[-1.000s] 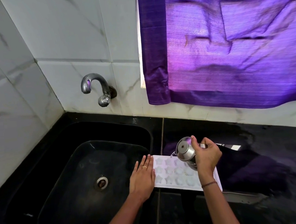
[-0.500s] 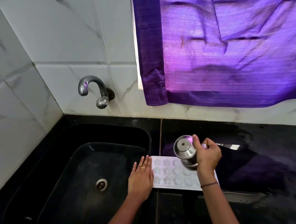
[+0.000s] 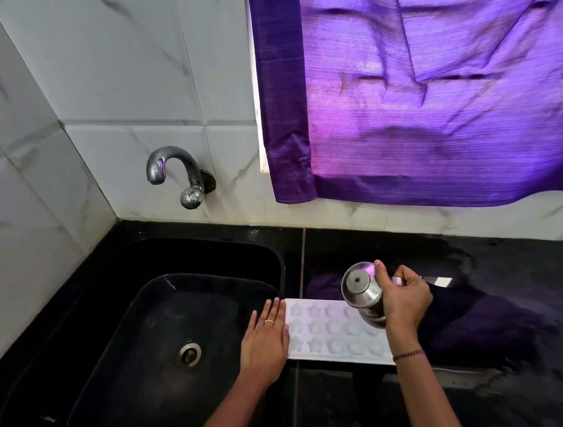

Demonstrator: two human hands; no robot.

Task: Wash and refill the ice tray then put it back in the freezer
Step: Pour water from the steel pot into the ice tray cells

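A white ice tray [image 3: 322, 333] with star-shaped and round cells lies flat on the black counter just right of the sink. My left hand [image 3: 265, 342] rests flat, fingers together, against the tray's left end. My right hand [image 3: 405, 299] grips a small steel cup [image 3: 361, 290], tipped so its base faces me, over the tray's right half. The tray's right end is hidden behind my right hand and wrist.
A black sink [image 3: 140, 330] with a metal drain [image 3: 187, 354] fills the left. A steel tap [image 3: 180, 175] juts from the marble-tiled wall. A purple curtain [image 3: 432, 78] hangs above the black counter [image 3: 523, 310].
The cup has risen slightly and tipped further, its base now turned more toward me. My left hand stays against the tray's end. The camera has shifted a little.
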